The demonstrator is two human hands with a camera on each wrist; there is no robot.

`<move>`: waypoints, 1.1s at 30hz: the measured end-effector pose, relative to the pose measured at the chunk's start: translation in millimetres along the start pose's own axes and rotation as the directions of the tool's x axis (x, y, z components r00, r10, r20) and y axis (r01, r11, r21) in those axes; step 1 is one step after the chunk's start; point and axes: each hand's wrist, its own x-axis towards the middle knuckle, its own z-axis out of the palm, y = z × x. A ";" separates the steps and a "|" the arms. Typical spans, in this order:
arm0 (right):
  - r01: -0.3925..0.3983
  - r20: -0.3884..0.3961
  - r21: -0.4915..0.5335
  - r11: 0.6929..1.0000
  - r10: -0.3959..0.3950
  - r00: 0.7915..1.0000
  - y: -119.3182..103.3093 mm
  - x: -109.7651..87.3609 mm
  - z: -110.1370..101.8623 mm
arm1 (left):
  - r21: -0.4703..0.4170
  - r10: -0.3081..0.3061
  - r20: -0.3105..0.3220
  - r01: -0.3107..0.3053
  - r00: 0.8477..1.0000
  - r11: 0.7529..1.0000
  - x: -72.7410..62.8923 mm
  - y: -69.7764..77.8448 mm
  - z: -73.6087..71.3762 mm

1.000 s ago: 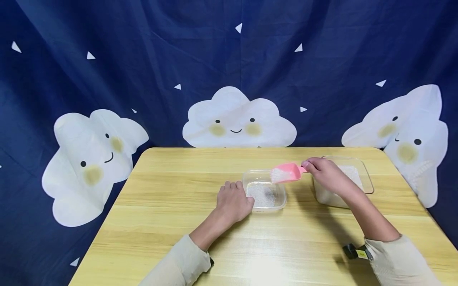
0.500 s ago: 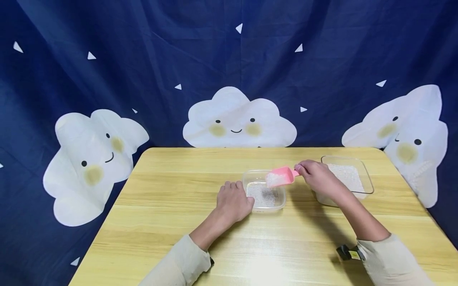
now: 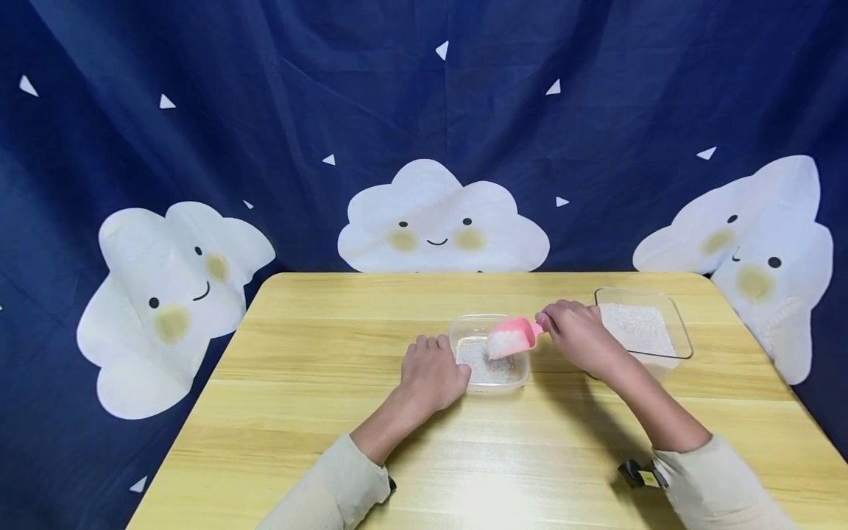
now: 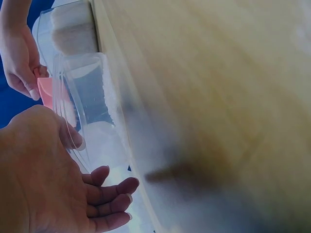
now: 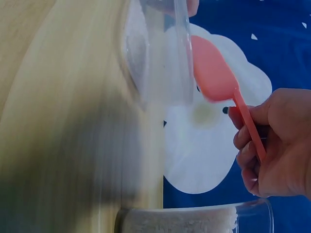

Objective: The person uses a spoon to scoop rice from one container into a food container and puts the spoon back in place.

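My right hand (image 3: 583, 337) grips the handle of a pink scoop (image 3: 525, 331) loaded with white rice-like grains. The scoop is tilted, its front lip over a small clear plastic container (image 3: 497, 387) with a thin layer of the same grains on its floor. At that container's left side, my left hand (image 3: 432, 374) holds its near-left corner. The left wrist view shows the thumb (image 4: 74, 138) at the clear wall, the other fingers (image 4: 114, 193) loosely bent below it. Seen from the right wrist, my fingers curl round the scoop's handle (image 5: 250, 127).
A larger clear box (image 3: 682, 327) of white grains stands to the right, partly behind my right hand. Both containers rest on a wooden table (image 3: 318, 324). Behind its far edge hangs a dark blue curtain (image 3: 285, 140) printed with clouds.
My right hand has brought the scoop left and slightly nearer, further over the small container, and tipped its lip down. My left hand has stayed in place.
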 end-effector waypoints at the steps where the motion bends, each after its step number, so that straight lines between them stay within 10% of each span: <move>1: 0.006 -0.006 -0.012 1.000 -0.006 1.000 -1.4 0.1 0.9 | 0.003 0.001 -0.001 -0.001 1.000 1.000 -0.2 -0.3 0.1; 33: 0.295 0.065 -0.296 0.908 -0.289 0.955 -23.9 -19.8 1.8 | 0.015 0.004 -0.003 -0.004 1.000 1.000 -0.4 -0.5 0.5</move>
